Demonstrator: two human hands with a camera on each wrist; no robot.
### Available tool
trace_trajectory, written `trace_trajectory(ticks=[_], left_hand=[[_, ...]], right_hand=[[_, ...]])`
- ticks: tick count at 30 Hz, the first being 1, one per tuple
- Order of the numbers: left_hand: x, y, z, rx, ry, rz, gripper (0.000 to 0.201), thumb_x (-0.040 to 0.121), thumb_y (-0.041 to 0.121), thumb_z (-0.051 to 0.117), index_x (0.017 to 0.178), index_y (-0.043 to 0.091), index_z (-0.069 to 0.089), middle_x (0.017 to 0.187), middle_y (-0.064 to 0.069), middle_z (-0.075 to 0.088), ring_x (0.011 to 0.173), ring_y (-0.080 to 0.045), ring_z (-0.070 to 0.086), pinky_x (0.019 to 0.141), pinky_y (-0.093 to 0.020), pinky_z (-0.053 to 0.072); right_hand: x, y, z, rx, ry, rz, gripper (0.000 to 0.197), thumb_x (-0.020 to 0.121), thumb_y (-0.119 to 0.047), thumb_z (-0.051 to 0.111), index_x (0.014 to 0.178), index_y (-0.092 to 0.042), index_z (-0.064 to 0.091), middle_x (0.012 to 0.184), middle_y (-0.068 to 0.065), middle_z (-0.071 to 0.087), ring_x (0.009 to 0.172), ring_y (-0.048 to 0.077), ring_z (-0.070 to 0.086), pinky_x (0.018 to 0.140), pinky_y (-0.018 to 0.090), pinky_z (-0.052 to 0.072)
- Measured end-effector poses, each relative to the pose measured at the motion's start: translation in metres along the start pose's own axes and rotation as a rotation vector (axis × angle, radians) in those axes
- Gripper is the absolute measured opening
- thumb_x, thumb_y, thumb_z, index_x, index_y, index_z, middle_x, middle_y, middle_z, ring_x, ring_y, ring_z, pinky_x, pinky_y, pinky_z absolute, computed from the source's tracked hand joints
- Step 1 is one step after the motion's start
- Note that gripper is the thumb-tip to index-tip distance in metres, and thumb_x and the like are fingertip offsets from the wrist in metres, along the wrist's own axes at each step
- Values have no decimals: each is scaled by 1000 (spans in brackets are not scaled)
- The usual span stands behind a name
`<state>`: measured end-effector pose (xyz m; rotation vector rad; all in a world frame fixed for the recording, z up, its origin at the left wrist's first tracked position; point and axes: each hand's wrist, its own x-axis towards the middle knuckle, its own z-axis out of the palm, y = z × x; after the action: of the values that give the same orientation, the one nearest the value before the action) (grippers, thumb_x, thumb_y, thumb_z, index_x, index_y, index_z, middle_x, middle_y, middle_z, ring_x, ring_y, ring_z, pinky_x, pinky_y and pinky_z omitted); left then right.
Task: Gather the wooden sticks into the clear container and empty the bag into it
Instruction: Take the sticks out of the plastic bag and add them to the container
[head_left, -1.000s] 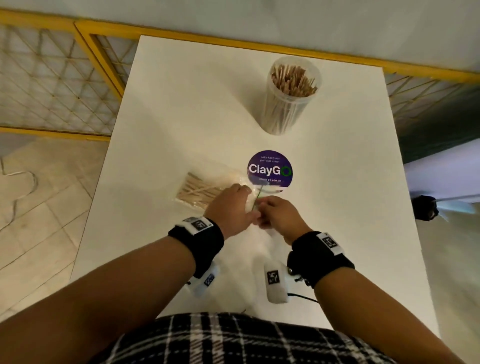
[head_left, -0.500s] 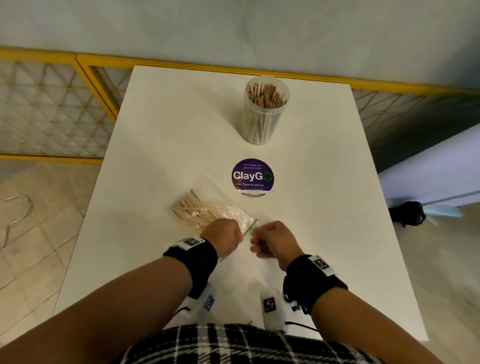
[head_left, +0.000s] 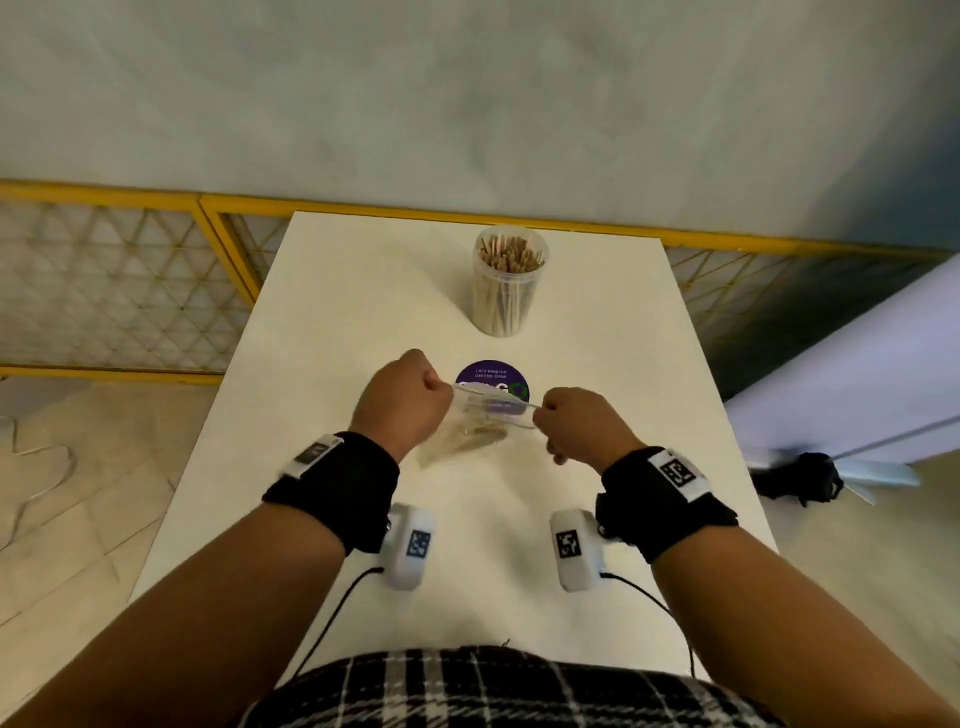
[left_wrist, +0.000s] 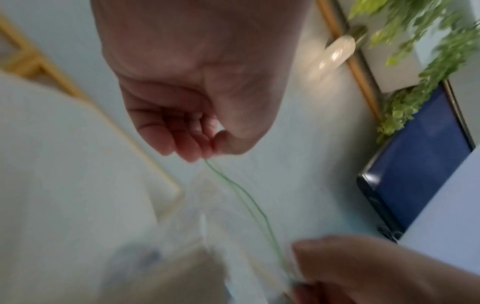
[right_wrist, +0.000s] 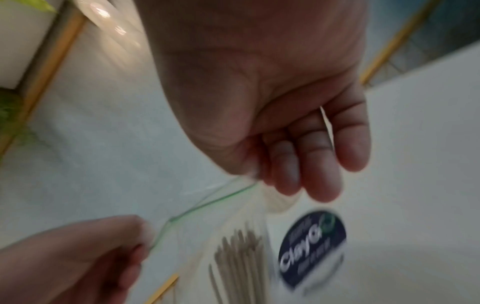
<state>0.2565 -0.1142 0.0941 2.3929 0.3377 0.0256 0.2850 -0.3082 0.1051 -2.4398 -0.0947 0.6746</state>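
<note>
Left hand and right hand each pinch the bag rim, holding it stretched above the table

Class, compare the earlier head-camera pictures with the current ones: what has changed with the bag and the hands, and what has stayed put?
The bag, which lay flat on the table, is now lifted; the left hand and right hand each pinch an end of its green-edged top and have drawn apart, stretching it. The clear container of sticks stays upright at the far end, and the purple sticker is unmoved.
</note>
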Motion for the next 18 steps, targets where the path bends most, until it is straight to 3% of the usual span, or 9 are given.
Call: trace_trajectory(ticks=[3,6,10,13,15,18], left_hand=[[6,2,-20,-28,-37,45,14,86,25,50,85,12,55,83,-4,65,79,-24,60,70,-34,47],[-1,2,-18,-465,-98,-135,35,92,45,46,98,11,55,93,-4,66,77,-20,64,72,-34,48],[-13,-18,-4,-791,-313,-382,63,90,64,32,121,12,50,114,-10,62,93,-27,64,79,-38,49],[-17,-26,3,-1143,-453,-480,77,82,71,36,126,9,46,122,-14,60,99,-30,64,81,-41,50],[-14,-23,-1,-1415,-466,-460,84,75,71,48,128,7,45,128,-16,58,108,-33,61,88,-46,49],[-8,-15,-18,-1706,-475,-248,85,66,56,74,131,9,47,123,-12,61,112,-28,60,91,-43,52]], right_hand=[[-7,-11,-29,-113,150,-71,33,88,-23,51,57,-13,41,69,12,57,77,34,61,67,40,46],[-11,-40,-50,40,212,-201,29,85,-20,54,66,0,46,79,22,64,81,36,66,72,50,53],[-20,-86,-64,-29,274,-428,29,89,-23,53,79,4,55,83,24,66,79,37,63,70,50,53],[-34,-106,-77,158,341,-530,28,89,-28,53,77,-3,57,84,18,69,78,32,66,72,49,55],[-41,-103,-83,341,386,-539,23,89,-24,53,74,-9,60,87,14,72,81,27,70,69,43,56],[-46,-81,-80,461,378,-477,24,92,-20,52,71,-17,64,89,12,73,81,24,72,69,38,56]])
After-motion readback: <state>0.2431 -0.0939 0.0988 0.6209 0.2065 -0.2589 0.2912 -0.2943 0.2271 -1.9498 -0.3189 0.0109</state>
